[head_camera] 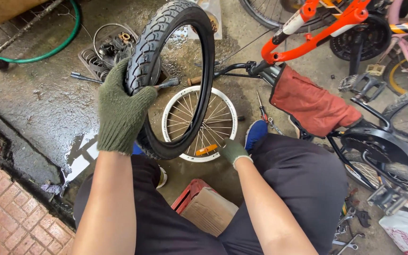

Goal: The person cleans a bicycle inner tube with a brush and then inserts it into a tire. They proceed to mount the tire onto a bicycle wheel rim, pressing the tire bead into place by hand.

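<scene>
Our left hand (121,108), in a green knit glove, is wrapped over the tread of the black tyre (175,71), fingers curled across the outer edge and thumb on the near side, so the loose hoop stands upright off the ground; we judge that this grip is what keeps it from flopping over. Beyond that hand, on the wet concrete, lie a coil of green hose (53,45) and a tray of small metal parts (112,47). The tyre rises from our left hand and curves down toward our right, its lower arc passing just in front of our knees. Behind it, between our two hands, the white spoked rim (199,123) lies flat on the floor. Our right hand (233,151), also gloved, sits low by the rim's near edge, fingers bunched; we cannot tell whether it pinches anything. Past our right hand stands an orange bicycle frame (317,28) with a red cloth (310,104) draped over it
</scene>
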